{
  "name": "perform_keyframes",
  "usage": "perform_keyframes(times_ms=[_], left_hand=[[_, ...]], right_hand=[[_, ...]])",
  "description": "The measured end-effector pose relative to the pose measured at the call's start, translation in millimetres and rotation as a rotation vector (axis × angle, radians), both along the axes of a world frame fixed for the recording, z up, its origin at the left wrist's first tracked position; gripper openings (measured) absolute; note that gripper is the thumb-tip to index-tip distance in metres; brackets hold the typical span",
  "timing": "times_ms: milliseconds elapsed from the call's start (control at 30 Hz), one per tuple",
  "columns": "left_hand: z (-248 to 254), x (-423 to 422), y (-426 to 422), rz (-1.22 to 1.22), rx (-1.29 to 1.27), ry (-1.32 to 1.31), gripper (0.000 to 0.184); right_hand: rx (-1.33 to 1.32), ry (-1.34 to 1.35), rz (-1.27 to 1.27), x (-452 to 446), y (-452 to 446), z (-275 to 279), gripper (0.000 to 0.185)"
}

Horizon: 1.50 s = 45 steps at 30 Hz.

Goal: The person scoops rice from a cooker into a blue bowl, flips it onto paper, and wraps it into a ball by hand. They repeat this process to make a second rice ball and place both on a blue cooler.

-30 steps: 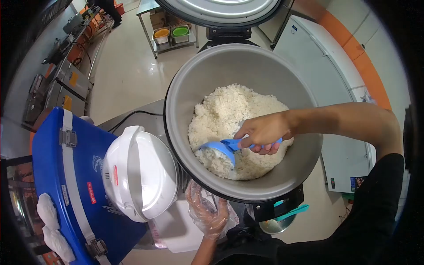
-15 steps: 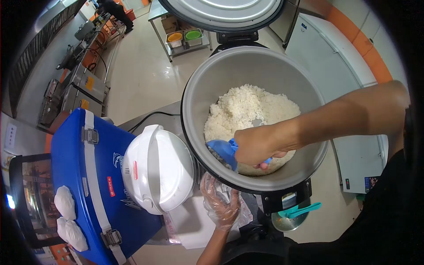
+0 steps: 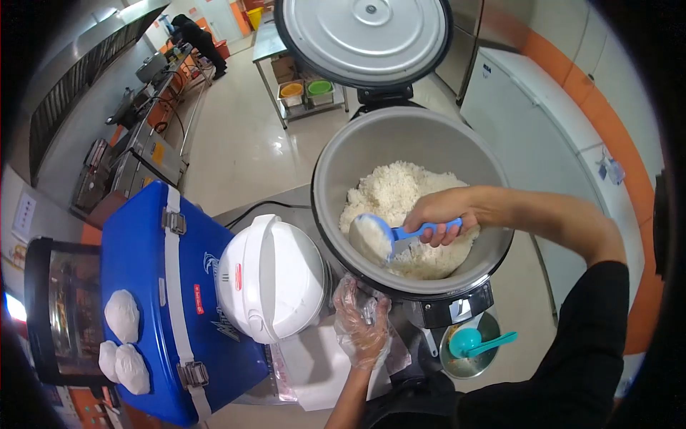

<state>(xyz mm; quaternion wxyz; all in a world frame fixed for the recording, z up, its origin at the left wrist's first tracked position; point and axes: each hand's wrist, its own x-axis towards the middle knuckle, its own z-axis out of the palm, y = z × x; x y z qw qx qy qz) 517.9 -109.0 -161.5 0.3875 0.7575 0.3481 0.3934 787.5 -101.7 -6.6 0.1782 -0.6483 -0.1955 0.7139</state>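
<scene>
A large cooker pot (image 3: 429,129) holds a mound of white rice (image 3: 396,187). Over the rice, my right hand (image 3: 441,216) grips the handle of a blue scoop (image 3: 373,237), whose bowl has rice in it near the pot's left wall. My left hand (image 3: 363,325), in a clear plastic glove, is just outside the pot's lower left rim. Its fingers are curled round a clear plastic bag (image 3: 396,352). White sheets (image 3: 314,361) lie beside that hand. The cooker's round lid (image 3: 368,36) stands raised behind the pot.
Left are a white rice cooker (image 3: 286,279) and a blue cooler box (image 3: 171,286) with white bundles (image 3: 121,316) on it. A metal bowl (image 3: 464,365) with a teal scoop (image 3: 468,343) sits below the pot. A white freezer (image 3: 529,121) stands right; a person (image 3: 196,39) is far back.
My right hand has turned and lifted the blue scoop, which now shows its bowl with rice. The view has shifted, showing more of the lid. My left hand stays beside the pot.
</scene>
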Motion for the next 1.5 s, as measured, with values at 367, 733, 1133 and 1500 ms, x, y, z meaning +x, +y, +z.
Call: perform_keyframes(times_ms=[367,733,1133,1500], left_hand=[[-43.3,-160.6,-37.7,0.011,-0.239,0.057,0.056],[-163.2,-296.1,-1.9,0.011,0.439,0.719,0.038],[-166.8,-305.7,21.9,-0.018,0.495,0.575,0.028],[-183.1,-261.9,47.5,-0.281,0.496,0.606,0.053]], right_hand=[[0.395,0.448,-0.511,-53.0,-88.8,88.9,0.014],[0.246,0.859,-0.775,-280.0,-179.3,-96.9,0.015],[0.755,-1.023,-0.072,-377.5,-166.1,-248.1,0.060],[0.821,-1.411,0.432,-394.1,-176.5,-276.1,0.063]])
